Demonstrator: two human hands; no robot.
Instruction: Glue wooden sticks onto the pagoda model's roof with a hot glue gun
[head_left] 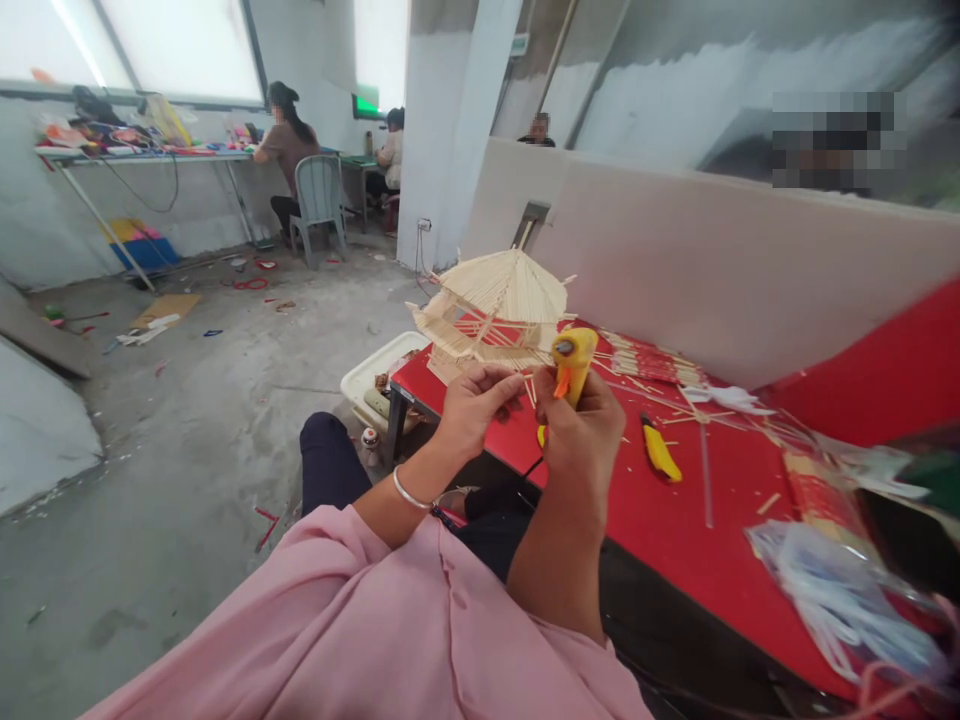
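Note:
A yellow hot glue gun (576, 352) with an orange trigger is gripped in my right hand (581, 420), its nozzle end toward me. My left hand (480, 405) is closed in a pinch just to the left of it; what lies between the fingertips is too small to make out. Right behind both hands stands a pavilion model (517, 285) built of thin wooden sticks, with a tiered, pointed roof. My left hand partly hides its base. A few loose sticks show between the two hands.
The model stands on a red table (705, 560). A yellow-handled cutter (660, 450), packs of sticks (652, 358) and plastic bags (840, 590) lie to the right. A white tray (360, 385) sits beside the table's left end. Several people are farther back.

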